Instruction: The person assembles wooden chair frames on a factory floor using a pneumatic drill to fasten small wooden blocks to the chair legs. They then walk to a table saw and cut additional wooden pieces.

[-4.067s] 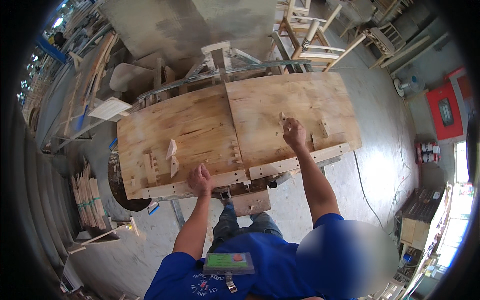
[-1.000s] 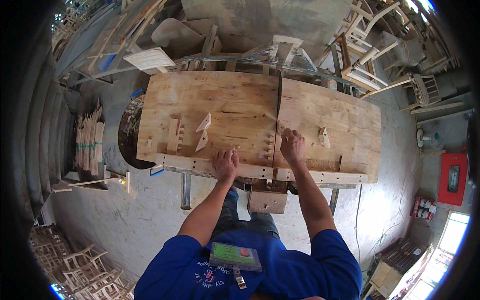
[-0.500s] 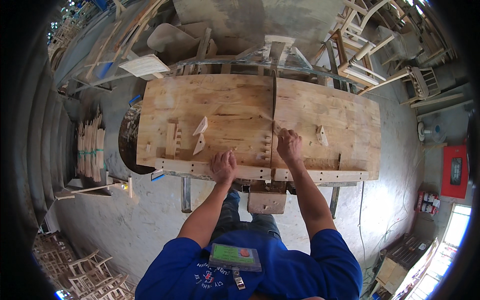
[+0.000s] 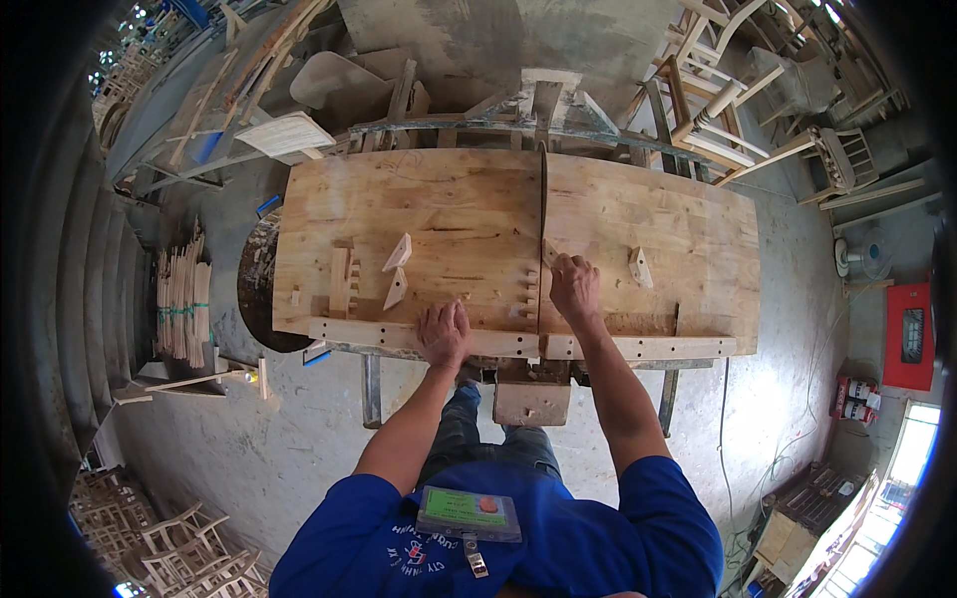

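Note:
My right hand (image 4: 575, 289) is closed, its fingers curled round a small wood block (image 4: 549, 251) whose tip shows beside the thumb. It sits just right of a dark slot (image 4: 539, 309) that splits the wooden tabletop (image 4: 459, 214); a thin dark blade-like strip (image 4: 544, 189) runs along the slot's far part. My left hand (image 4: 444, 331) holds nothing; its fingers are stretched over the pale wooden rail (image 4: 374, 333) along the near edge and onto the tabletop. Left of it lie two angled wood pieces (image 4: 397, 252) (image 4: 397, 288), each with a dark hole.
Another angled piece (image 4: 639, 267) lies on the tabletop's right half. A notched wood strip (image 4: 342, 283) sits at the left, and small notched bits (image 4: 531, 289) line the slot. Bundled sticks (image 4: 183, 304) stand on the floor at left; chair frames (image 4: 723, 120) stack beyond the table at right.
The whole view has shifted very slightly. Both hands stay in nearly the same places, the right one still at the slot with the small block.

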{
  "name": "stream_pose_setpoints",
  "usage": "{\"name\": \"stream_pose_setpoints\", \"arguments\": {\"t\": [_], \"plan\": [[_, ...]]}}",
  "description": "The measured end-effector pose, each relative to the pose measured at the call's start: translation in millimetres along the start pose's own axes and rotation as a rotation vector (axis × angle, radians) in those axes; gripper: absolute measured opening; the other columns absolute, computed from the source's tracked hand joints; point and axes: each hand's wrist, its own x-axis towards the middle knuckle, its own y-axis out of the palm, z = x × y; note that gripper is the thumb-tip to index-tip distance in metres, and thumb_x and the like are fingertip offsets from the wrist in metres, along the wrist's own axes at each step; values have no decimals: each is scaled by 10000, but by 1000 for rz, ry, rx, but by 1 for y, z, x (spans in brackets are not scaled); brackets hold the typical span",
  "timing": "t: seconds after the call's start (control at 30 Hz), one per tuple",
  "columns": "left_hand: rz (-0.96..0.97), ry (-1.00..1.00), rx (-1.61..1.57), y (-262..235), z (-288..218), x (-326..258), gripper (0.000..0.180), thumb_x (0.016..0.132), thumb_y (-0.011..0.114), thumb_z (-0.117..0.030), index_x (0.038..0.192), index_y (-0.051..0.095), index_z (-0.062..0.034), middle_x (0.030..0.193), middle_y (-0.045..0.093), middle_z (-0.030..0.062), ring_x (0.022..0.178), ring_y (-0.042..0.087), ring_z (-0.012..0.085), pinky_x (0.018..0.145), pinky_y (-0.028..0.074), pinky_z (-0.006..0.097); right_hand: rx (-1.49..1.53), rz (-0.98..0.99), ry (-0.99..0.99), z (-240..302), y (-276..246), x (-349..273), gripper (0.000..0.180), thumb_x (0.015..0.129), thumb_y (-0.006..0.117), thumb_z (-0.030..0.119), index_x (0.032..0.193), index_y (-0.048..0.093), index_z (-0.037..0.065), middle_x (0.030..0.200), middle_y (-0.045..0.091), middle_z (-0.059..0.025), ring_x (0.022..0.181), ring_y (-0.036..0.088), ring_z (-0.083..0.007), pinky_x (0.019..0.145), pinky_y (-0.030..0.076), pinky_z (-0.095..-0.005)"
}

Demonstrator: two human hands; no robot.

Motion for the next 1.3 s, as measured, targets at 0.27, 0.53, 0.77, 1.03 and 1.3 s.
{"name": "stream_pose_setpoints", "arguments": {"t": [0.27,0.53,0.77,1.03,1.3], "plan": [[-8,11,-14,0,1,-2,108,951,661,-256,1014,708,-182,958,657,48,938,635,314,845,493,470,-8,7,-2,0,1,-1,198,881,714,166,1054,686,74,983,700,-161,966,670,-374,858,488,-492],[-11,9,-6,2,4,-3,116,944,656,-247,1013,714,-173,957,660,59,951,639,325,854,496,479,8,-23,-19,1,2,-1,181,878,712,158,1037,682,77,963,697,-163,958,667,-379,850,490,-496],[-54,31,-25,1,1,-1,114,933,663,-253,984,722,-169,940,666,62,916,640,324,848,507,466,18,-71,-51,-4,7,-2,111,881,691,143,967,667,76,918,692,-175,911,671,-389,797,511,-499],[-40,28,-21,2,6,-3,133,952,649,-260,1009,723,-166,956,674,61,933,647,318,868,504,467,59,-74,-59,-2,7,-14,99,883,697,130,960,663,76,889,681,-168,887,669,-399,778,517,-505],[-32,18,-27,0,3,-4,116,956,650,-241,998,720,-158,932,674,61,923,653,302,869,503,458,55,-66,-46,-1,7,-15,93,895,700,134,961,660,82,895,684,-157,891,669,-392,781,513,-507]]}}
